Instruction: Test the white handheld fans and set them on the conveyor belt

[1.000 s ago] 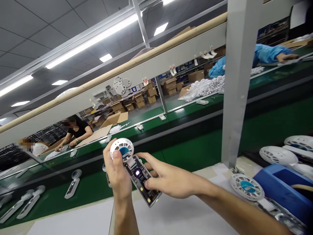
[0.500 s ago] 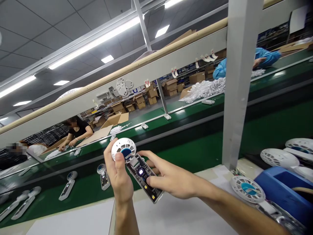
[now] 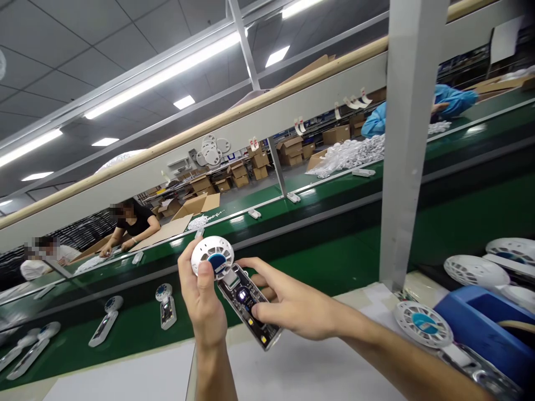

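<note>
A handheld fan (image 3: 217, 262) with a round white head, blue centre and transparent handle is held up between both hands. My left hand (image 3: 205, 303) is closed round the fan head, its thumb on the front rim. My right hand (image 3: 284, 303) grips the handle (image 3: 251, 312) from the right, thumb on the front and fingers behind. A small light glows in the handle, where dark circuitry and yellow squares show. The handle slants down to the right above a white work surface (image 3: 309, 370).
Several similar fans, one of them here (image 3: 166, 306), lie on a green conveyor (image 3: 292, 262). A metal post (image 3: 403, 150) stands right of centre. A blue bin (image 3: 485, 328) and more fans (image 3: 423, 324) sit at the right. Across the line, people (image 3: 136, 223) work beside cardboard boxes.
Fans on the near belt have moved left, while small white parts on the far belt have shifted right. Both hands keep their hold on the fan, which has barely moved.
</note>
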Tool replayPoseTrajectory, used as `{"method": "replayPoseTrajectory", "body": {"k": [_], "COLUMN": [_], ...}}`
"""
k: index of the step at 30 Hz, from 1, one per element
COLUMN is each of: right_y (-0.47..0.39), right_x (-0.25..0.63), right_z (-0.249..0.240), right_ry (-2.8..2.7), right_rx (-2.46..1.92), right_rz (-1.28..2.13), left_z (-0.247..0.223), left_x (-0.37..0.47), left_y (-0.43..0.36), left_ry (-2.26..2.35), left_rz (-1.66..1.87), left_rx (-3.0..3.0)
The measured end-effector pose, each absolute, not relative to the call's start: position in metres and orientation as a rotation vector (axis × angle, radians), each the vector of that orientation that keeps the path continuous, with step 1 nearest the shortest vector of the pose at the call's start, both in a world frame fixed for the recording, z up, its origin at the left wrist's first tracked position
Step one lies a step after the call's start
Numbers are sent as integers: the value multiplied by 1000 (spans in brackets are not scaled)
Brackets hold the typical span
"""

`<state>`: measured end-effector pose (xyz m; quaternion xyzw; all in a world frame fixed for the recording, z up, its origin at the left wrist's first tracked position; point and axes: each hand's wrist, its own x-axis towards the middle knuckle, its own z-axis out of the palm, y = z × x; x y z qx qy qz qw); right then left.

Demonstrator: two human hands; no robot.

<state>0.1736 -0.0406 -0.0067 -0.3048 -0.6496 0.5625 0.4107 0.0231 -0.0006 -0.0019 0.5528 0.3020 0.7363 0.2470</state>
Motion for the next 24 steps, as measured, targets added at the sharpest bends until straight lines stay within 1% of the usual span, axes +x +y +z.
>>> {"method": "replayPoseTrajectory", "body": {"k": [16,24], "right_y": [-44,-44], "right_x": [176,177], "right_z": [-1,-4], "right_ry": [-1654,-1673], "right_rx": [-762,-766], "right_rz": [1427,1398], "left_z": [-1,-2], "left_x": [23,24], "left_y": [-2,1], "left_ry": [832,836], "left_rz": [2056,2067], "left_rx": [1506,1407]}}
